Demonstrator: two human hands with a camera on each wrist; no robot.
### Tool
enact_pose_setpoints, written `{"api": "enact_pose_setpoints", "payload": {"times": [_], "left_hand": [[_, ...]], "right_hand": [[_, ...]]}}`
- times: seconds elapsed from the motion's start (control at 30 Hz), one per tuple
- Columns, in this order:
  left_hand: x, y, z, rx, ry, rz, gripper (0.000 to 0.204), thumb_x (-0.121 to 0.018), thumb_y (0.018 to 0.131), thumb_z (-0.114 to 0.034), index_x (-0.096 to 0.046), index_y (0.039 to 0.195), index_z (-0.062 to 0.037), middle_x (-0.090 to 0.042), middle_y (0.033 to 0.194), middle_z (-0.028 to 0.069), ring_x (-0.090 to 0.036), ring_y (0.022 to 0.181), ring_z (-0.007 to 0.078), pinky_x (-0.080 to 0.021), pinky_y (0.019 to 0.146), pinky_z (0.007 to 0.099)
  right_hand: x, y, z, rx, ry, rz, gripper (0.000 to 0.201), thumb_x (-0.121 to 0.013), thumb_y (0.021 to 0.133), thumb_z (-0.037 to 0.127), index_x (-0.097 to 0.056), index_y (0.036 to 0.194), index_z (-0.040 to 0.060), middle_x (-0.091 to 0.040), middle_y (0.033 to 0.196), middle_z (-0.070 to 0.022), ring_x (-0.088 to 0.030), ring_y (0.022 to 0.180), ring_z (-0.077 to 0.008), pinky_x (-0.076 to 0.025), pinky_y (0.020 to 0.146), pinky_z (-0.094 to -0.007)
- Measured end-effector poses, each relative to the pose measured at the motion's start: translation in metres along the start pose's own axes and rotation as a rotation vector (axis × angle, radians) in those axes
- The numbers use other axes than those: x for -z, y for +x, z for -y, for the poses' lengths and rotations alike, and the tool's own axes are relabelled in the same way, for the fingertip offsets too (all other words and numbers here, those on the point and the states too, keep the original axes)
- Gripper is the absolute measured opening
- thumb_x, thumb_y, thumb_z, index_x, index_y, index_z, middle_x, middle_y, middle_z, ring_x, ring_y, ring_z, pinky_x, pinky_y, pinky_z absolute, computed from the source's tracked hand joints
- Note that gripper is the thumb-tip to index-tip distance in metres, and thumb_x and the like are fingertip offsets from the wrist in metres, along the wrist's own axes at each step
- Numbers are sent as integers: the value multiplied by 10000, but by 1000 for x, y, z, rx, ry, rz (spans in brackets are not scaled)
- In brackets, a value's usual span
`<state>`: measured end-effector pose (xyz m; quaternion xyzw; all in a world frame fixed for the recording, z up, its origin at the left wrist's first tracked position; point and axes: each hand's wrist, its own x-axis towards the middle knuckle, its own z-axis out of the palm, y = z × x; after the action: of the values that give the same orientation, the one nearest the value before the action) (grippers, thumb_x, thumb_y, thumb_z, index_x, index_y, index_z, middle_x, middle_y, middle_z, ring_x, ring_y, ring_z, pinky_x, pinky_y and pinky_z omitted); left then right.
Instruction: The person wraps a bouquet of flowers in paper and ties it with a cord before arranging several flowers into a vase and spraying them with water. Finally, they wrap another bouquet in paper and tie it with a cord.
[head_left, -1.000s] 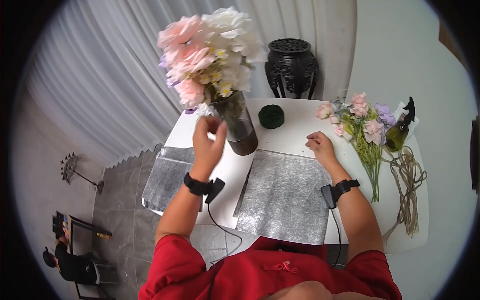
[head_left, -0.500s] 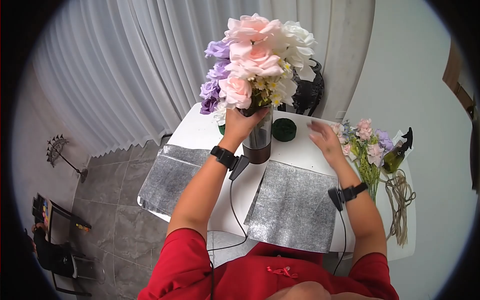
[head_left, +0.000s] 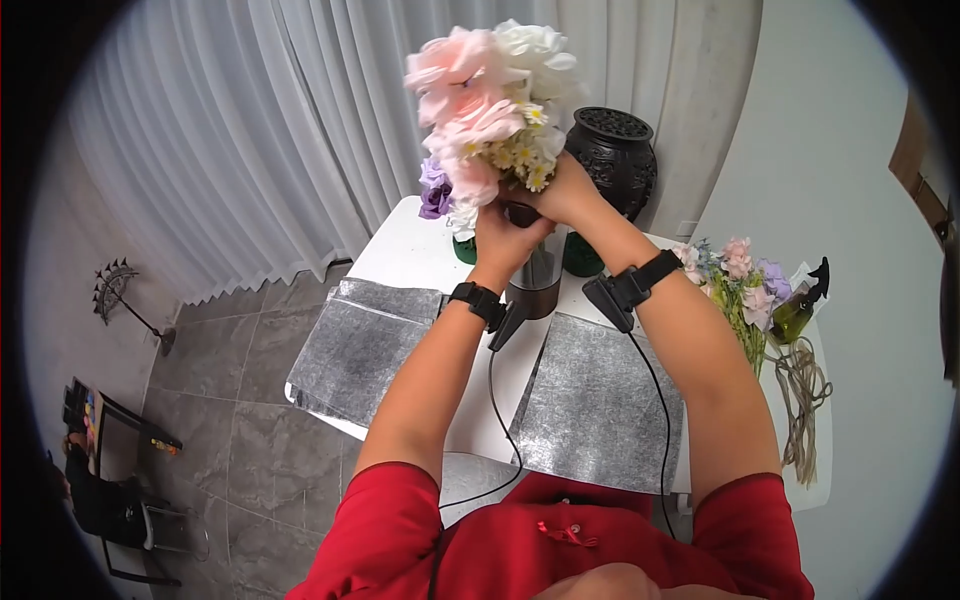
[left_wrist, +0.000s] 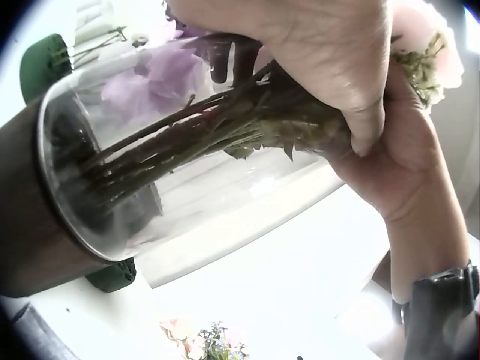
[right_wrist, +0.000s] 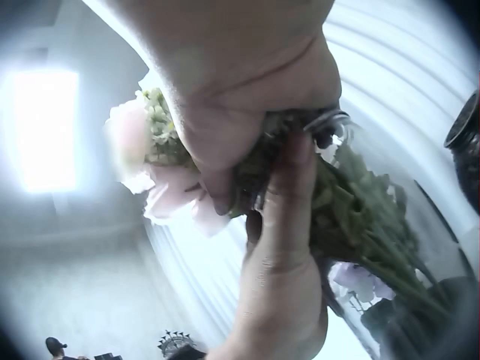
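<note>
Both hands close in below a bouquet of pink, white and purple flowers. My left hand grips around the upper part of a clear vase with a dark base, its thumb near the mouth in the left wrist view. From the other side my right hand holds the bunch at the mouth, its fingers curled round the stems just under the blooms. Inside the tilted-looking glass, the stems reach down to the dark base. The hands meet there and partly hide the rim.
Grey sheets lie in front of the vase, others to the left. Green round blocks stand beside it. At the right are loose flowers, a spray bottle and cord. A black stand is behind.
My right hand has moved up and left from over the table to the bouquet and taken hold of it. My left hand came to the vase earlier and stays on it; the blooms have shifted left.
</note>
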<state>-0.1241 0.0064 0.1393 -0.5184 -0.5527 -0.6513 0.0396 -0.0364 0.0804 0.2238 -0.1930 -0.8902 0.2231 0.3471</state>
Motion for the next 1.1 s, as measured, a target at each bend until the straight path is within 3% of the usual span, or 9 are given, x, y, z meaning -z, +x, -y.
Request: {"api": "enact_pose_setpoints", "payload": {"times": [0.17,0.27,0.4,0.47,0.53,0.67,0.73,0.97,1.1], "left_hand": [[-3,0,-2,-118,86,-121,903,-851,579,-341,-381,1286,-33,-469,1221,138,-526,1063,273,-436,923,361],[-6,1,-3,-140,-86,-97,898,-831,635,-326,-351,1327,-15,-454,1242,121,-501,1092,258,-404,957,355],[-3,2,4,-234,83,-102,834,-836,642,-270,-382,1306,-48,-449,1250,107,-500,1096,238,-423,943,352],[-3,2,0,-215,82,-114,822,-841,609,-274,-407,1275,-66,-451,1254,118,-521,1077,266,-445,924,351],[-5,1,0,-125,-75,-66,818,-840,610,-274,-407,1271,-63,-452,1232,110,-538,1044,257,-456,904,354],[-8,3,12,-172,-101,-72,825,-844,624,-306,-396,1269,-55,-449,1216,112,-532,1038,249,-452,905,358],[-9,2,7,-165,-131,-65,768,-832,659,-202,-397,1272,-44,-466,1216,90,-516,1070,215,-421,936,341],[-9,4,11,-180,-130,-70,765,-838,651,-285,-416,1243,-47,-437,1268,108,-494,1109,234,-423,950,355],[-10,3,12,-178,-152,-64,749,-833,659,-289,-420,1235,-48,-434,1273,105,-473,1135,223,-405,970,354]], "right_hand": [[-7,8,-19,227,393,-435,449,-726,725,294,-592,1082,58,-641,1060,-143,-608,979,-313,-488,840,-370],[34,22,-9,392,-22,-583,342,-663,788,256,-598,1064,64,-649,1048,-119,-612,973,-276,-487,828,-354],[116,68,-25,375,637,-565,337,-632,865,269,-578,1099,32,-610,1020,-33,-609,905,-183,-490,800,-323],[186,52,12,460,1638,-99,204,-564,906,158,-567,1075,44,-612,1005,-83,-601,910,-196,-505,806,-334],[237,36,31,453,1011,-509,189,-553,921,192,-561,1069,75,-616,956,-68,-617,858,-201,-537,746,-338],[290,-41,60,316,869,-282,241,-545,942,265,-573,1051,52,-620,930,-60,-619,830,-186,-546,745,-362],[348,-61,-26,-31,658,-225,382,-575,901,294,-550,1175,29,-608,1061,-34,-597,896,-162,-477,824,-336],[256,-153,-88,-469,-124,-75,348,-681,709,168,-624,1003,-9,-662,938,-141,-616,831,-203,-490,772,-334],[224,-192,-152,-837,-632,-45,753,-717,710,316,-399,1269,-75,-563,1160,-273,-572,1054,-371,-452,914,-373]]}}
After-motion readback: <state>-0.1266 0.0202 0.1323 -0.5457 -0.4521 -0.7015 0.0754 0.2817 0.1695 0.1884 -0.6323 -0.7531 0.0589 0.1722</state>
